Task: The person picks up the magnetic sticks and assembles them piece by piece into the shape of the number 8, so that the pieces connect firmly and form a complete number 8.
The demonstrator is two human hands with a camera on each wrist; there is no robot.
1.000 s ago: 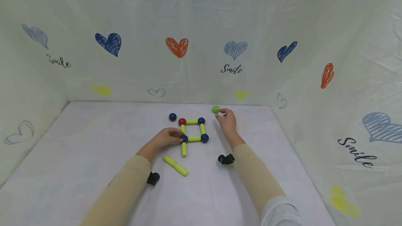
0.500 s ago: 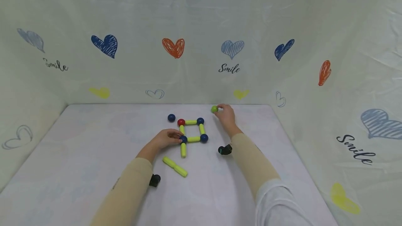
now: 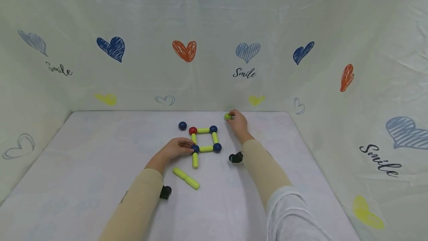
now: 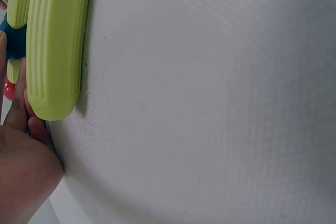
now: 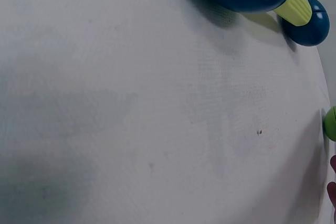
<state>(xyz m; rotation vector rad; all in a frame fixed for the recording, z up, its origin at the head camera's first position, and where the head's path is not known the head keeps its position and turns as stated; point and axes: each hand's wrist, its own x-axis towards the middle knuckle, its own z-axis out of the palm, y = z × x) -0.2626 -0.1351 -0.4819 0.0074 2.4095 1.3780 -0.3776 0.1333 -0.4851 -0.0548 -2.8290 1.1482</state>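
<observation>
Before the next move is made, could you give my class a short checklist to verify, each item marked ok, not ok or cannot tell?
1. Square frame has a ball at each corner: ok, one red and three blue.
2. Left hand steadies the near-left blue ball: ok, thumb and fingers are on it.
3. Right hand has a firm grip on the green ball: cannot tell, the fingers are at it but contact is unclear.
4. Near rod has a ball at both ends: not ok, its near end is bare.
5. Loose rods lie apart from the frame: ok.
</observation>
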